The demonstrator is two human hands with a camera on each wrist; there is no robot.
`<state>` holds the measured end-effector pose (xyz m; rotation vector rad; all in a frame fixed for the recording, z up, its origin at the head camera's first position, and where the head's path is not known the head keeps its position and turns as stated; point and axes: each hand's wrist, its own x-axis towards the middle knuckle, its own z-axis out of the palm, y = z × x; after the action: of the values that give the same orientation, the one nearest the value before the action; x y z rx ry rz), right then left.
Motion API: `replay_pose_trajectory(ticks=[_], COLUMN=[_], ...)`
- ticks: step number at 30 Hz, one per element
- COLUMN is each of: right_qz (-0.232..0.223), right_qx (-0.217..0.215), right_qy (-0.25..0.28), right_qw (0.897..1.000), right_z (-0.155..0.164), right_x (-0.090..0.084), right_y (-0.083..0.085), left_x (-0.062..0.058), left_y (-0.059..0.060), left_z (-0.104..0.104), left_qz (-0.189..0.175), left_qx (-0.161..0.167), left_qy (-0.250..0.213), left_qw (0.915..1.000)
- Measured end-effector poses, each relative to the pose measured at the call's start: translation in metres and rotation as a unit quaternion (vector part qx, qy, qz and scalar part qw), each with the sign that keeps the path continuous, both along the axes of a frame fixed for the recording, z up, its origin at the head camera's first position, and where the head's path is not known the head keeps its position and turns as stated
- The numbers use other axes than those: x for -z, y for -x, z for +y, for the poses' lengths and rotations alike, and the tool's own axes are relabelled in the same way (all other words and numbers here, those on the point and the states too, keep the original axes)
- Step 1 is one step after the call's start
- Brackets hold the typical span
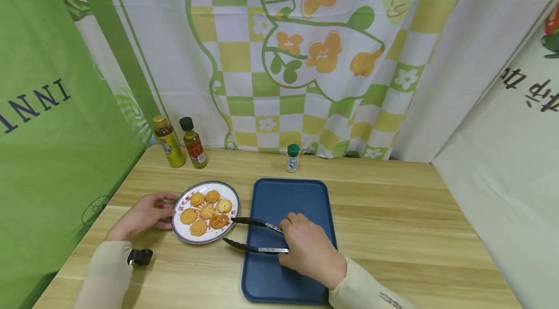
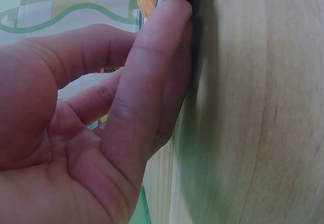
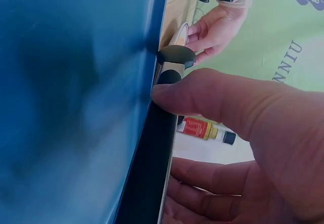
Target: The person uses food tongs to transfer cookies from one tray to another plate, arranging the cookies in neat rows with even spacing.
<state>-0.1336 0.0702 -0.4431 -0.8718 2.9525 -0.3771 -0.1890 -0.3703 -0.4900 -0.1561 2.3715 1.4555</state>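
Observation:
On the left of the wooden table is a round white plate (image 1: 220, 186) with a dark rim and red lettering, holding several golden cookies (image 1: 207, 211), one of them pretzel-shaped. My left hand (image 1: 146, 214) grips the plate's left edge between thumb and fingers; the left wrist view shows these fingers (image 2: 147, 77) at the rim. Over the blue tray (image 1: 288, 197), my right hand (image 1: 310, 248) holds black-tipped metal tongs (image 1: 272, 250). Their arms stand apart, pointing left, the upper tip by the pretzel-shaped cookie at the plate's right edge. Nothing is between the tips.
Two sauce bottles, one with a yellow cap (image 1: 170, 146) and one with a black cap (image 1: 194, 146), stand at the back left. Behind the tray is a small green-capped shaker (image 1: 292, 158). A patterned curtain (image 1: 271, 71) hangs along the table's back edge.

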Motion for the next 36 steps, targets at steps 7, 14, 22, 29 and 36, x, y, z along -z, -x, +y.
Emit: replay_pose_trajectory(ticks=[7, 14, 22, 29, 36], right_qz=[-0.006, -0.053, -0.065, -0.104, -0.141], right_qx=[0.055, 0.145, 0.215, 0.269, 0.314], right_qy=[0.024, 0.052, 0.081, 0.087, 0.087], right_qw=[0.998, 0.987, 0.971, 0.953, 0.935], right_z=[0.027, 0.062, 0.107, 0.153, 0.184], right_x=[0.003, 0.005, 0.006, 0.013, 0.020], right_y=[0.003, 0.013, 0.021, 0.024, 0.021], left_x=[0.002, 0.002, 0.004, 0.003, 0.003], left_y=[0.001, 0.001, 0.001, 0.000, 0.000], left_z=[0.001, 0.001, 0.001, 0.001, -0.001], left_qz=[0.001, 0.001, 0.001, 0.002, 0.007], left_qx=[0.000, 0.002, 0.005, 0.006, 0.010], left_qy=[0.003, 0.007, 0.002, 0.003, 0.005], left_qw=[1.0000, 1.0000, 1.0000, 1.0000, 0.9999])
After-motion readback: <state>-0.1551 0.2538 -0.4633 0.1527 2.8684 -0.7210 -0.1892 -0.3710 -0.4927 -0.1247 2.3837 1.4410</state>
